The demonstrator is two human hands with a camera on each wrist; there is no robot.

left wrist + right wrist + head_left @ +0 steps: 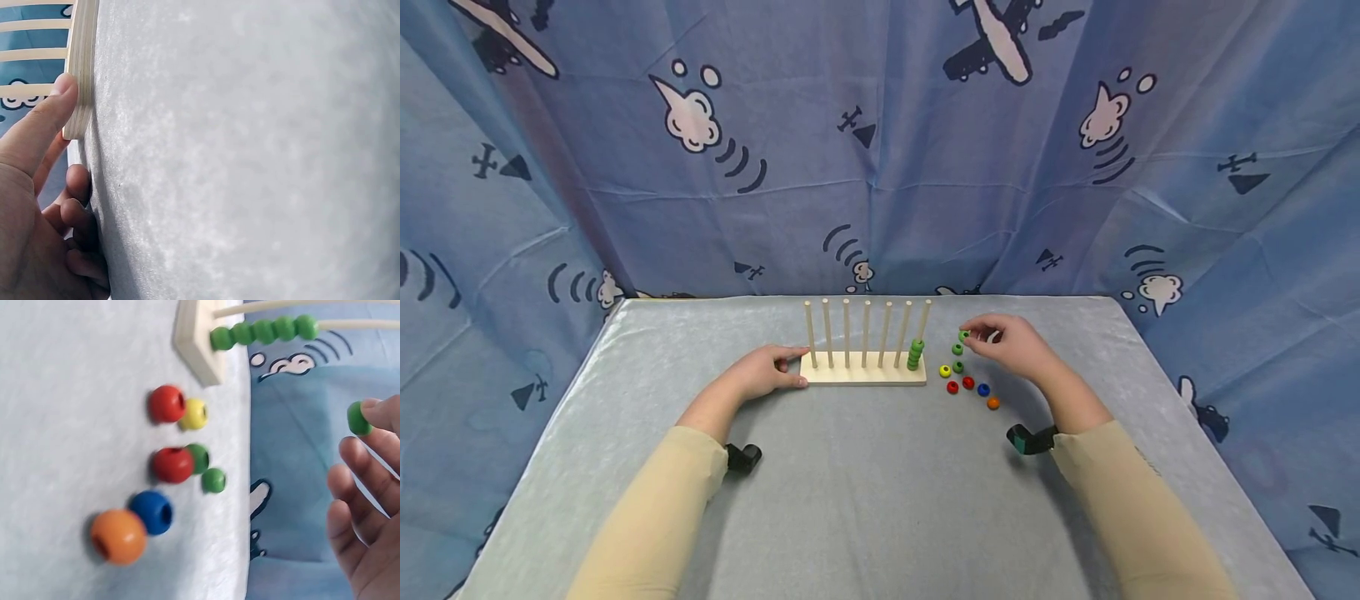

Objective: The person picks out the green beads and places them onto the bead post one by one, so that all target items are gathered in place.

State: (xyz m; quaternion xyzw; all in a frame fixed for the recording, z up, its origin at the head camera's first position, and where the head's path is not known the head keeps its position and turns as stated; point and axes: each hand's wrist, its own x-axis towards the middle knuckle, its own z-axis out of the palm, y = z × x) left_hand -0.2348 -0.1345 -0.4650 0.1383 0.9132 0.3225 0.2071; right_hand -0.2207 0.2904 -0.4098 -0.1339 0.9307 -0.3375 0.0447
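A pale wooden peg rack (pixel 862 377) with several upright pegs stands on the table. Its left end is held between the thumb and forefinger of my left hand (pixel 758 372), and the other fingers curl loosely beside it in the left wrist view. On the rightmost peg sits a stack of several green beads (pixel 264 331). My right hand (pixel 1011 343) pinches one more green bead (pixel 359 419) between thumb and fingertip, raised above the table to the right of the rack. Below that hand lie two loose green beads (pixel 957 349).
Near the rack's right end lie a yellow bead (pixel 945 372), two red beads (pixel 952 387), a blue bead (pixel 983 390) and an orange bead (pixel 993 403). A grey cloth covers the table (pixel 865 500). Behind it hangs a blue patterned curtain (pixel 925 225).
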